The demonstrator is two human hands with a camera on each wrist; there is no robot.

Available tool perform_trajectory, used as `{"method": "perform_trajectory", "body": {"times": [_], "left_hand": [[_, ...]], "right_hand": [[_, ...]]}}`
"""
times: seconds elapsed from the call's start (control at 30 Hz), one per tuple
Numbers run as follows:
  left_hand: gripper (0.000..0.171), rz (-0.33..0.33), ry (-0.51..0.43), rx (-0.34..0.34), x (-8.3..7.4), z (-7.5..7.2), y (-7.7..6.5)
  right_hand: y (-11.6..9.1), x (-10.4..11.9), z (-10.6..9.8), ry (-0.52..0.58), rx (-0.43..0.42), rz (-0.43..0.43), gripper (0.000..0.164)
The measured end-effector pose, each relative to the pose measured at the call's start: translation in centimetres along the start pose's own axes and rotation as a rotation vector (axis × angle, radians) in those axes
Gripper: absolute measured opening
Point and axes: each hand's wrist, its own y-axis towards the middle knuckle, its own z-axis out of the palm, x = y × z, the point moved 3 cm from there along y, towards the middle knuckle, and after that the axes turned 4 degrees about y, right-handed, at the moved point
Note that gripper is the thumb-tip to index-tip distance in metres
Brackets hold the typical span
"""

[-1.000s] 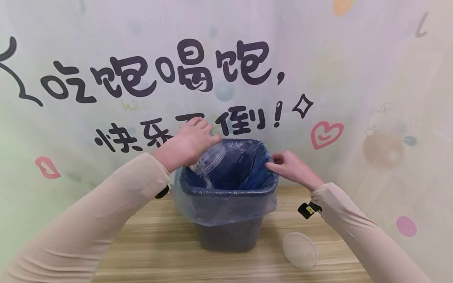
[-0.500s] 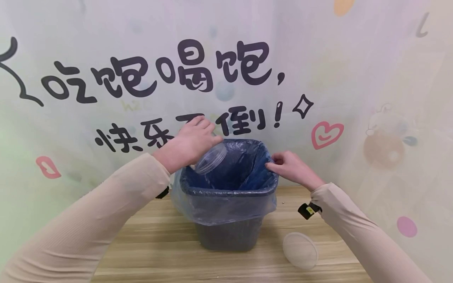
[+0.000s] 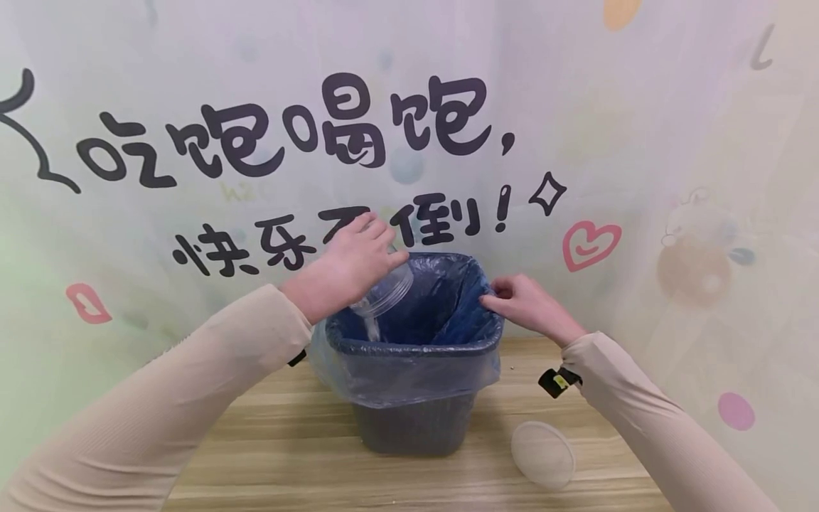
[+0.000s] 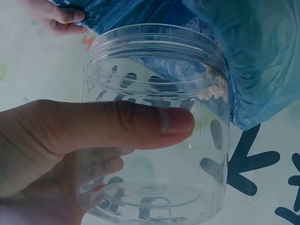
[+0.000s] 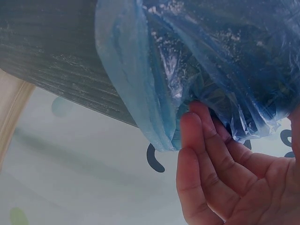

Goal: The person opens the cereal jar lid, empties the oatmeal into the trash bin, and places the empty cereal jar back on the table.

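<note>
My left hand (image 3: 355, 267) grips a clear plastic jar (image 3: 392, 290), tipped mouth-down over the left side of a dark trash can (image 3: 416, 430). In the left wrist view, the thumb lies across the jar wall and pale crumbly bits (image 4: 215, 89) cling near its mouth. A thin pale stream (image 3: 372, 328) falls from the jar into the can. A blue trash bag (image 3: 409, 377) lines the can and folds down over its rim. At the can's right rim, my right hand (image 3: 527, 306) holds on, its fingers against the bag (image 5: 168, 70) in the right wrist view.
A round translucent lid (image 3: 542, 455) lies on the wooden tabletop (image 3: 269, 441), right of the can. Close behind stands a pale printed backdrop (image 3: 640, 142) with black lettering and a pink heart.
The left hand and jar have shifted slightly right. The pale stream shows a second ago, is not seen half a second ago, and shows again now. The right hand, can and lid have stayed put.
</note>
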Motion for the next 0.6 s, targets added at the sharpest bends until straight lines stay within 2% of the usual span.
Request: {"method": "perform_trajectory", "body": {"times": [0.4,0.5,0.6], "left_hand": [[0.07,0.005,0.001,-0.037,-0.1,0.0,0.0],[0.075,0.007,-0.058,-0.062,0.5,-0.6,-0.1],[0.084,-0.021,-0.137,-0.113,1.7,-1.9,-0.5]], "right_hand": [[-0.2,-0.3,0.1,0.018,-0.001,0.009,0.024],[-0.2,-0.3,0.1,0.018,0.0,0.013,0.023],[-0.2,-0.3,0.1,0.019,-0.001,0.017,0.024]]}}
